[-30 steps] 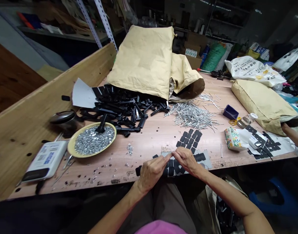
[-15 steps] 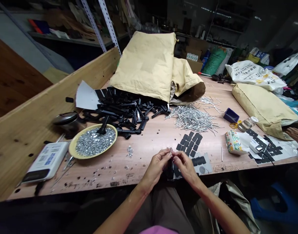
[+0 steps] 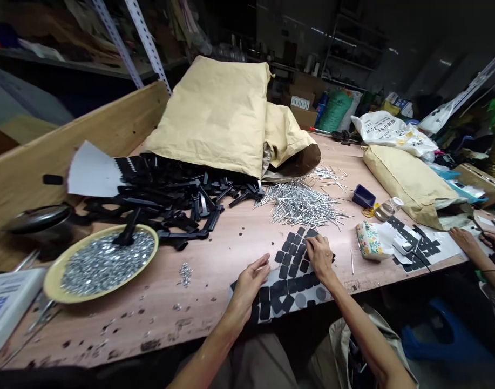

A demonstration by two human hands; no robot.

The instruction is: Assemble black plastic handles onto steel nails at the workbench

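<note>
My left hand (image 3: 250,283) hovers over the near edge of the bench, fingers stretched and holding nothing. To its right, my right hand (image 3: 322,259) reaches down onto the rows of black rounded pads (image 3: 290,248), fingers bent and drawn together. Whatever lies under those fingertips is hidden; a small dark bit shows at the outer side of the hand. Between and below the hands lies a pale backing sheet (image 3: 299,300) with more black pads and grey round spots. A pile of thin metal rods (image 3: 302,204) sits beyond my right hand.
A yellow bowl (image 3: 48,281) of small metal pieces stands left, by a heap of black plastic parts (image 3: 182,205). Paper sacks (image 3: 218,113) lie behind. Rightward are a blue tray (image 3: 364,196), a floral box (image 3: 367,241) and another person's hands (image 3: 463,240).
My hands were together over a dark part at the bench edge and have parted. The right moved forward to the pads; the left opened. The dark part no longer shows there. The view swung right.
</note>
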